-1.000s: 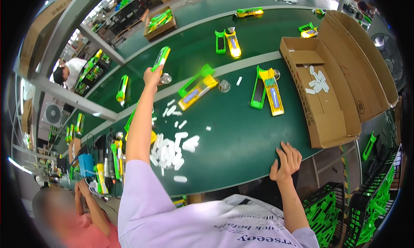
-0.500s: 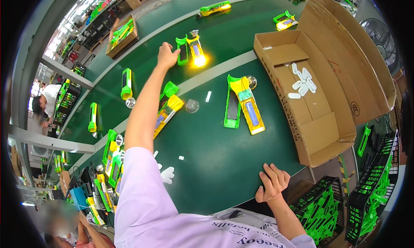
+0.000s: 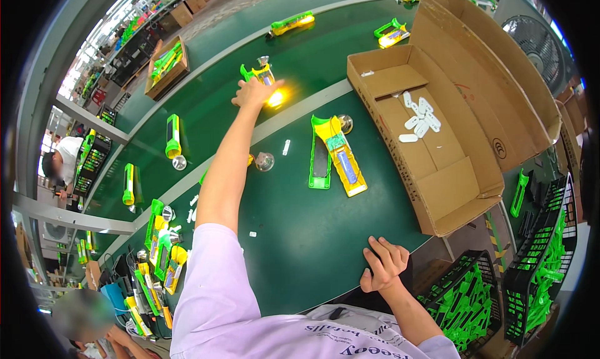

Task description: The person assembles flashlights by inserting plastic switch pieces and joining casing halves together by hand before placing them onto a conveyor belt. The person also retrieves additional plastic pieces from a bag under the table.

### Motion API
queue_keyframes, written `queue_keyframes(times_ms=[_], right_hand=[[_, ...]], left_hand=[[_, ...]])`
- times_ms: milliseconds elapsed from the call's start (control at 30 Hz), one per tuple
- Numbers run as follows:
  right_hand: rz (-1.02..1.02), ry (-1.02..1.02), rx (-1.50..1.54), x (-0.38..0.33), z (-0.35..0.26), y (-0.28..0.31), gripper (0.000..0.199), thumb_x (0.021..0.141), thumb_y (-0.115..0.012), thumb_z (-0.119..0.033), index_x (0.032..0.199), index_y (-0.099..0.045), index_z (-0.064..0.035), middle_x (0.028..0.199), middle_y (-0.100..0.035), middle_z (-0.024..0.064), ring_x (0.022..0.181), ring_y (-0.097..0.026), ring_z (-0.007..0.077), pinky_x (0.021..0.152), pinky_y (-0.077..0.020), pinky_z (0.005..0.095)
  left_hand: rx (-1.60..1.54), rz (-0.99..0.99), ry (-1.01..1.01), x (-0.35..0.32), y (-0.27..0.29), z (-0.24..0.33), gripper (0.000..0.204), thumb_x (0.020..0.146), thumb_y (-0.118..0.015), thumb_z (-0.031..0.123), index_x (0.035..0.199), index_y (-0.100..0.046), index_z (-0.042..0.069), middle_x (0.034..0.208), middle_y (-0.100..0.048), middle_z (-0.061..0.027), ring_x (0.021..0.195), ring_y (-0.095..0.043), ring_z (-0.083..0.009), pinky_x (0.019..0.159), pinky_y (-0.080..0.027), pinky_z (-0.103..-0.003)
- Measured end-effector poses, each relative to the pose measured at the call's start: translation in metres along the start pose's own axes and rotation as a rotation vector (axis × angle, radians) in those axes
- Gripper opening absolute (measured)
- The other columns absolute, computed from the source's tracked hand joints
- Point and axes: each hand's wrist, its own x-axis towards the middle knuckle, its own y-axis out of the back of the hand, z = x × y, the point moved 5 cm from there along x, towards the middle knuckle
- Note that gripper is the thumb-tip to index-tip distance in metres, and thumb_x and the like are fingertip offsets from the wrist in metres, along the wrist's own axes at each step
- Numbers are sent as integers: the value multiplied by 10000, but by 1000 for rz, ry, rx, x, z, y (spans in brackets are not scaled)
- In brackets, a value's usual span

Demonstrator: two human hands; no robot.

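Observation:
My left hand [image 3: 251,94] reaches over the far green belt with its fingers spread, partly covering an opened flashlight [image 3: 265,76]. That flashlight has a green shell half and a yellow half with a bright lit end. Whether the fingers touch it, I cannot tell. On the near table lies another opened flashlight: a green half [image 3: 320,165] beside a yellow half [image 3: 347,165] with circuit board, battery and round reflector. My right hand [image 3: 384,265] rests at the table's front edge, fingers apart and loosely bent, holding nothing. Under my left forearm, a further flashlight is mostly hidden, its clear lens [image 3: 264,161] showing.
A cardboard box [image 3: 431,218] with white oval pieces [image 3: 422,118] stands at the right. Black crates [image 3: 459,296] of green parts sit below it. More flashlights [image 3: 173,137] lie along the belt; several [image 3: 164,253] are heaped at the left. A metal rail [image 3: 300,112] divides belt from table.
My left hand has moved right, from beside the green shell to over the lit flashlight. The view has shifted slightly; my right hand stays at the table edge.

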Motion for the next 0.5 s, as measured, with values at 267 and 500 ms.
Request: queue_keyframes(times_ms=[267,500], right_hand=[[28,-7,62,-4,-12,9,363,656,-493,-297,823,-716,-65,988,-727,121,883,-668,251,776,-432,367],[-126,-218,160,-5,-12,20,331,679,-617,-134,990,-692,-54,1125,-681,142,956,-647,290,884,-434,418]], left_hand=[[-310,35,-29,4,12,-55,587,639,-755,494,957,-715,2,937,-710,-194,879,-697,-335,776,-553,-366],[-409,-216,-438,-225,113,-20,409,760,-743,304,949,-654,-47,783,-650,-141,717,-622,-213,691,-489,-351]])
